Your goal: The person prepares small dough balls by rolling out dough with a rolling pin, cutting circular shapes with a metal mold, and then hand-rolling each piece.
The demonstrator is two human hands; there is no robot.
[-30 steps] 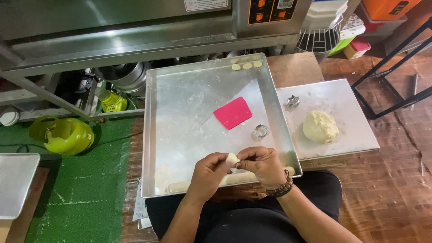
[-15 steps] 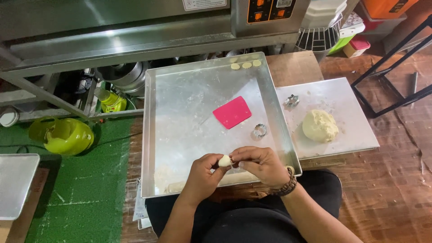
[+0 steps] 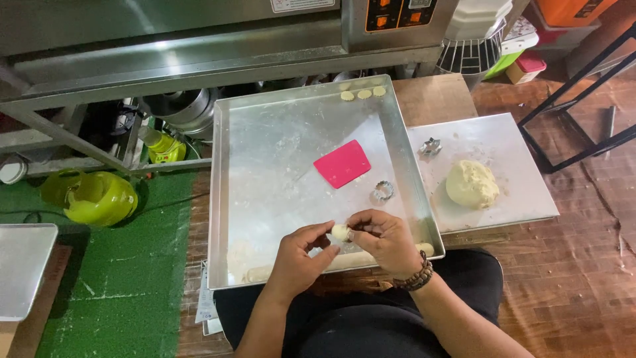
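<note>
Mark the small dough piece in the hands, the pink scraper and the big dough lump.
small dough piece point(image 3: 340, 232), head view, its rounded top.
pink scraper point(image 3: 342, 163), head view, centre of its flat face.
big dough lump point(image 3: 471, 183), head view, middle of its top.

A small bakery's working kitchen: a steel deck oven point(image 3: 199, 26) at twelve o'clock, a big floured baking tray point(image 3: 278, 152) at centre, a dough lump point(image 3: 472, 183) at three o'clock.

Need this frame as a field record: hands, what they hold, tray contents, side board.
left hand: fingertips on small dough piece
right hand: pinching the same piece
metal tray: pink scraper, round fluted cutter, three dough discs at far edge, dough log at near edge
white board: dough ball, second cutter
</note>
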